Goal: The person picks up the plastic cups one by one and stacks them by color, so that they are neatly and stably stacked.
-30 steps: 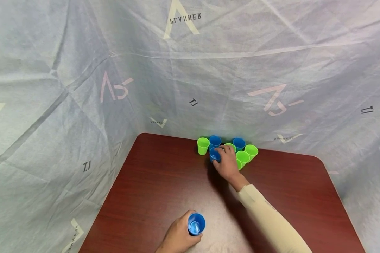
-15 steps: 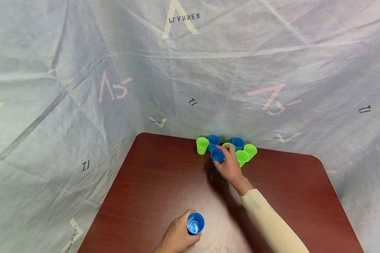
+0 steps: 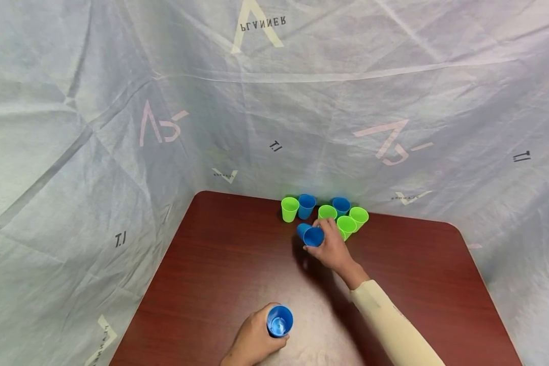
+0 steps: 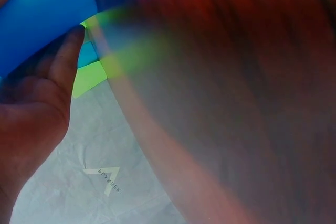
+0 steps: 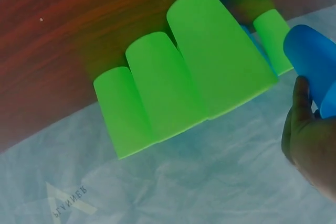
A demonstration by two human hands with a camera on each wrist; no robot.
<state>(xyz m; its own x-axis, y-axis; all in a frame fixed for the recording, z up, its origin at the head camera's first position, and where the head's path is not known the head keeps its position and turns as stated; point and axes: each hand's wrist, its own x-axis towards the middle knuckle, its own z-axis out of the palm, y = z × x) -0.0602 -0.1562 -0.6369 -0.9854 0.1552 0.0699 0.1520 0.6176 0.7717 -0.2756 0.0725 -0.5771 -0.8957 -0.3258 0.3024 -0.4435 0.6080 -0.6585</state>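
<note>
Near the front of the table, my left hand grips a blue cup with its mouth facing up; the left wrist view shows the fingers and thumb around this blue cup. Farther back, my right hand holds another blue cup by its sides, tilted with the mouth toward me. In the right wrist view that blue cup is apart from the green cups. Just behind the right hand stand several green cups, one partly hidden by the hand.
At the back edge of the brown table, a green cup and a blue cup stand side by side. Another blue cup stands behind the green ones. Grey printed cloth hangs around the table.
My right hand has lifted the blue cup from the row, brought it slightly toward me and tipped it. My left hand still holds its blue cup in nearly the same place.
</note>
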